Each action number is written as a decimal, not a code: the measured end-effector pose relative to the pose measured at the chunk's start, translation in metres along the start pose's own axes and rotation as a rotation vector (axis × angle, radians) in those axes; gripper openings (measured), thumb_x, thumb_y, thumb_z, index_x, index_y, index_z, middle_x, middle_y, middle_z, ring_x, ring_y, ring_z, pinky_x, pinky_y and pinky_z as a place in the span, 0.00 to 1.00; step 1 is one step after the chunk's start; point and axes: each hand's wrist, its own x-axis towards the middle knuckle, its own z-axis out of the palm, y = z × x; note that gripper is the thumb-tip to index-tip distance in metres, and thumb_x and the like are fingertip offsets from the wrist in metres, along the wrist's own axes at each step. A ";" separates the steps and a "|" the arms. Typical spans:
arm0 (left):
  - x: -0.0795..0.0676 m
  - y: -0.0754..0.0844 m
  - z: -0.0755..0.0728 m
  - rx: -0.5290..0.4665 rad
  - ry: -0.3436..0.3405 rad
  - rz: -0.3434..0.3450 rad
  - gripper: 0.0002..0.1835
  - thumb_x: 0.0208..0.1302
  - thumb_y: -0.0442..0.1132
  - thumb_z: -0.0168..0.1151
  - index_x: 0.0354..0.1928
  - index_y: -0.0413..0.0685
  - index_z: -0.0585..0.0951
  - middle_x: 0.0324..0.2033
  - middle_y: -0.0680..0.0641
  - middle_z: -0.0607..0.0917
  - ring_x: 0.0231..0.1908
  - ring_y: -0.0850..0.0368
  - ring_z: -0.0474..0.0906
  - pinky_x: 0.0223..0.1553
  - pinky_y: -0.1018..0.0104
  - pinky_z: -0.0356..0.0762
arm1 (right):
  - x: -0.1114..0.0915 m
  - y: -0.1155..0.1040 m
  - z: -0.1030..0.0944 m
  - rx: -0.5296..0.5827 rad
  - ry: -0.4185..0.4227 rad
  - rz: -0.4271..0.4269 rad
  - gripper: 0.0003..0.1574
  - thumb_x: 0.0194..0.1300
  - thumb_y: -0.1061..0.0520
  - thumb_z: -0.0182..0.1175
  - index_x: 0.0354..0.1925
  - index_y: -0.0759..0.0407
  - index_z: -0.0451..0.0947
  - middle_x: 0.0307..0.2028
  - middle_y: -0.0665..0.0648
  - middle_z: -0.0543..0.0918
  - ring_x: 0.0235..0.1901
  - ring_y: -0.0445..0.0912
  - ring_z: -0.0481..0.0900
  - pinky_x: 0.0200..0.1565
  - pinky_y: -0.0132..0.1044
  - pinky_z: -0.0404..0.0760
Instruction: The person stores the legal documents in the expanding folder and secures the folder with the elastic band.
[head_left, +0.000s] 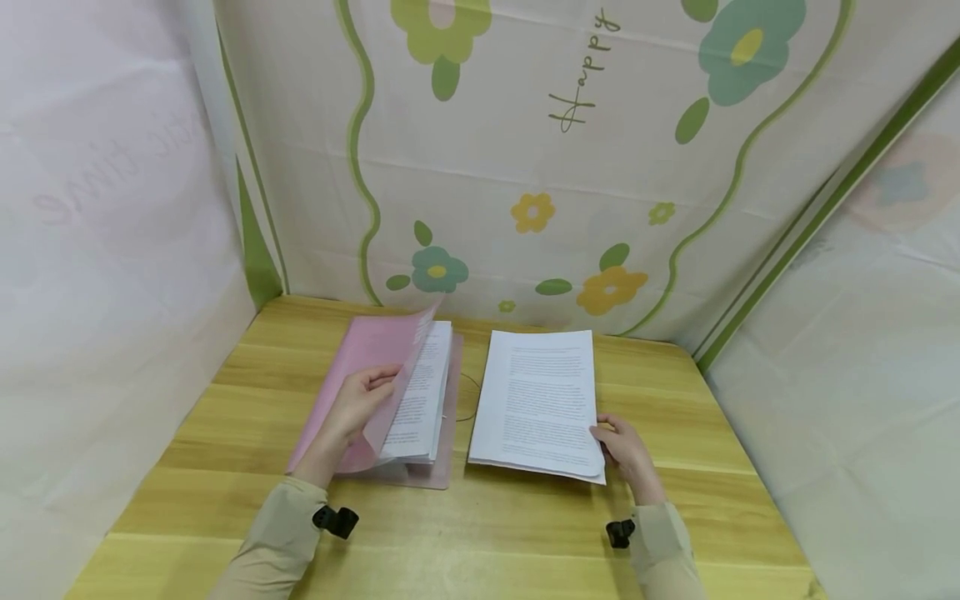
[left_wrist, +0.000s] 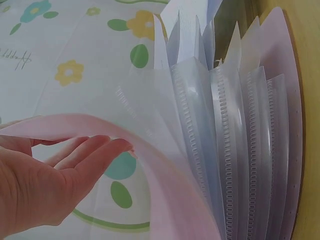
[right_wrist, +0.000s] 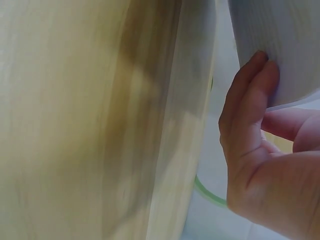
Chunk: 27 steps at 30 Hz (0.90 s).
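Note:
A pink folder (head_left: 375,342) lies on the left of the table, its translucent cover (left_wrist: 175,200) partly raised and curved. My left hand (head_left: 363,402) holds this cover near its free edge; in the left wrist view the left hand (left_wrist: 60,175) has its fingers against the bent pink sheet. Under the cover are printed pages (head_left: 422,392) and clear plastic sleeves (left_wrist: 230,150). To the right, a stack of printed paper (head_left: 542,408) is pinched at its lower right edge by my right hand (head_left: 624,446). The right wrist view shows the right hand (right_wrist: 260,145) with fingers under the sheets (right_wrist: 285,50).
Both things are over a wood-grain table (head_left: 480,542). A thin dark cord loop (head_left: 472,379) lies between folder and stack. Flower-printed cloth (head_left: 480,150) hangs behind the table, and pale cloth walls stand at both sides.

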 end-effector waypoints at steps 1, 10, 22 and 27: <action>0.000 0.000 0.000 0.000 -0.001 -0.003 0.24 0.69 0.30 0.50 0.65 0.30 0.71 0.61 0.30 0.77 0.62 0.42 0.76 0.63 0.64 0.74 | 0.000 -0.001 0.001 -0.001 -0.001 0.001 0.25 0.73 0.59 0.51 0.64 0.69 0.67 0.26 0.47 0.83 0.17 0.38 0.66 0.22 0.32 0.65; 0.000 0.000 -0.002 -0.003 0.000 -0.002 0.24 0.69 0.30 0.49 0.66 0.31 0.71 0.62 0.30 0.77 0.64 0.41 0.74 0.69 0.50 0.68 | -0.001 -0.006 0.011 0.051 -0.020 0.008 0.25 0.72 0.61 0.53 0.64 0.71 0.67 0.24 0.47 0.84 0.17 0.37 0.71 0.21 0.30 0.65; 0.000 -0.001 -0.003 0.016 0.007 -0.001 0.23 0.69 0.30 0.49 0.65 0.31 0.72 0.61 0.30 0.78 0.62 0.45 0.75 0.62 0.65 0.73 | 0.002 -0.006 0.023 0.076 -0.043 -0.001 0.24 0.73 0.61 0.51 0.63 0.70 0.67 0.25 0.48 0.84 0.19 0.37 0.75 0.22 0.29 0.69; 0.001 -0.001 -0.003 0.015 0.013 -0.008 0.23 0.68 0.30 0.50 0.65 0.32 0.73 0.61 0.31 0.78 0.61 0.46 0.76 0.57 0.70 0.73 | 0.002 -0.006 0.029 0.101 -0.071 -0.006 0.23 0.73 0.63 0.50 0.63 0.72 0.67 0.25 0.49 0.85 0.19 0.37 0.76 0.21 0.29 0.70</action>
